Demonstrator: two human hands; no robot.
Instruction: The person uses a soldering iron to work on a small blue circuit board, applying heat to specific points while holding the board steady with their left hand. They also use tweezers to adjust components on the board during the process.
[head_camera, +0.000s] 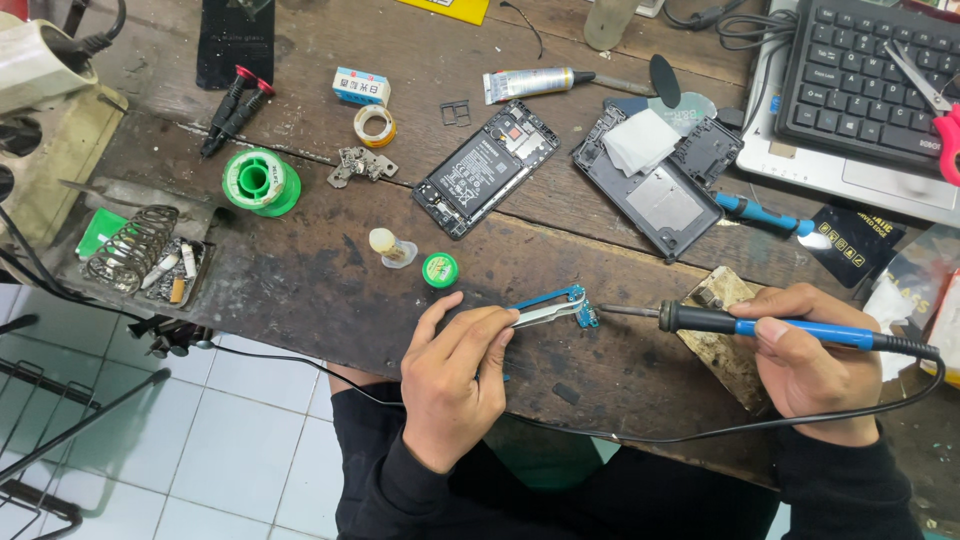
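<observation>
My left hand (455, 375) grips metal tweezers (545, 314) that pinch a small blue circuit board (570, 300) lying on the worn wooden bench (330, 285). My right hand (805, 365) holds a soldering iron (760, 324) with a blue and black handle. Its metal tip points left and almost touches the small board's right end. The iron's black cord loops down past my lap. An opened phone (485, 168) with its battery showing lies farther back, beside a detached phone frame (655, 190) with a white cloth on it.
A green solder spool (262, 182), a coil iron stand (135, 248), a small green flux tin (439, 269), a tape roll (375, 125) and a glue tube (530, 83) lie on the bench. A laptop keyboard (860, 85) with scissors sits at the back right.
</observation>
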